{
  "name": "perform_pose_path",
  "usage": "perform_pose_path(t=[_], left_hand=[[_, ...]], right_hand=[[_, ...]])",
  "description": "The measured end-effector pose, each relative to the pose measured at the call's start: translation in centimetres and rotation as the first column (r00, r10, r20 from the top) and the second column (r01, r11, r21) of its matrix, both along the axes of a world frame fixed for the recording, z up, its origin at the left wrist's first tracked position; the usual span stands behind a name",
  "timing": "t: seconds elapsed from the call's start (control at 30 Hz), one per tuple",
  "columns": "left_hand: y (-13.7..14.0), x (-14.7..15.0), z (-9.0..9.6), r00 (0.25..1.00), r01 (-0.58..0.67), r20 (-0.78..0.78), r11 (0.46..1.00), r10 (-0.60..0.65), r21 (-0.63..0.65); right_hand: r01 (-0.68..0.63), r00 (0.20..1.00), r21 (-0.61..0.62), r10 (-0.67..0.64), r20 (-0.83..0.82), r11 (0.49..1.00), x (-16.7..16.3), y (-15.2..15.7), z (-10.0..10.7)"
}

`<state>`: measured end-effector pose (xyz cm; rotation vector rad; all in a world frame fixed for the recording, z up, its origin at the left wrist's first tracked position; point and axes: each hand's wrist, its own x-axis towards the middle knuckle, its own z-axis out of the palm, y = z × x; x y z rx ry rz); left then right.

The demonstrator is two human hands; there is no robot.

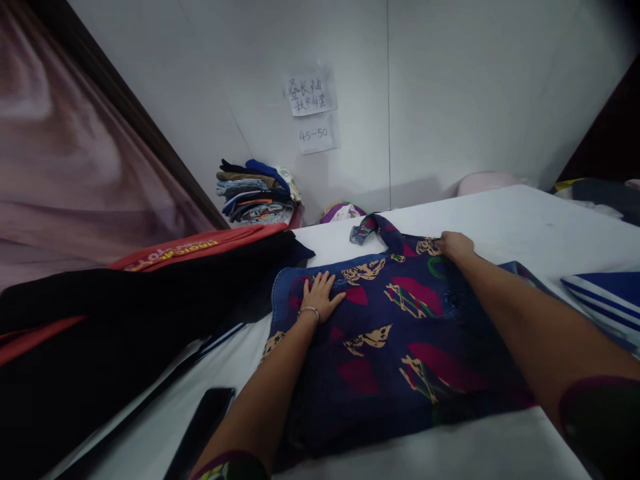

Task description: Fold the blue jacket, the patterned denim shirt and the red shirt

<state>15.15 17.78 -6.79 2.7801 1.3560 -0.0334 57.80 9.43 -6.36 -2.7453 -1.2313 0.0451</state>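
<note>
Dark sleeves came nearest the camera, with bare forearms reaching from them to a patterned shirt laid out on the white bench. The left grip was wide open, fingers spread and palm down on the shirt near its left edge, clasping nothing. The right grip was closed, pinching the shirt's far edge toward the right. Left of the shirt lay a phone and a black garment; right of it, a striped cloth. Beyond stood a clothes stack before the wall.
</note>
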Motion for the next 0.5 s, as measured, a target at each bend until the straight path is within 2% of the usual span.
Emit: perform_pose_path(t=[0.17, 0.23, 0.27, 0.3, 0.37, 0.4, 0.43, 0.47, 0.5], left_hand=[[-0.1, 0.0, 0.1, 1.0, -0.004, 0.002, 1.0, 0.004, -0.016], [-0.2, 0.1, 0.2, 1.0, -0.004, 0.002, 1.0, 0.004, -0.025], [-0.2, 0.1, 0.2, 1.0, -0.004, 0.004, 1.0, 0.004, -0.026], [-0.2, 0.1, 0.2, 1.0, -0.003, 0.006, 1.0, 0.003, -0.025], [-0.1, 0.0, 0.1, 1.0, -0.004, 0.011, 1.0, 0.004, -0.021], [-0.1, 0.0, 0.0, 1.0, -0.004, 0.014, 1.0, 0.004, -0.018], [0.0, 0.0, -0.1, 1.0, -0.003, 0.016, 1.0, 0.003, -0.015], [0.0, -0.1, -0.2, 1.0, -0.001, 0.018, 1.0, 0.002, -0.013], [0.1, -0.1, -0.3, 1.0, 0.001, 0.019, 1.0, -0.001, -0.01]], right_hand=[[0.009, 1.0, -0.005, -0.009, 0.015, 1.0, -0.2, 0.2, 0.4], [-0.106, 0.992, 0.089, 0.099, 0.078, 0.99, -1.5, 0.6, 1.3], [-0.229, 0.97, 0.152, 0.212, 0.115, 0.962, -2.5, 1.0, 1.6], [-0.376, 0.925, 0.205, 0.352, 0.143, 0.904, -3.8, 1.3, 1.8], [-0.653, 0.755, 0.232, 0.64, 0.139, 0.72, -6.4, 2.1, 1.6], [-0.742, 0.666, 0.209, 0.736, 0.122, 0.637, -7.6, 2.5, 1.2], [-0.783, 0.617, 0.17, 0.781, 0.095, 0.598, -8.6, 2.9, 0.6], [-0.789, 0.612, 0.129, 0.788, 0.068, 0.601, -9.3, 3.3, 0.0], [-0.766, 0.641, 0.089, 0.766, 0.044, 0.636, -9.7, 3.7, -0.7]])
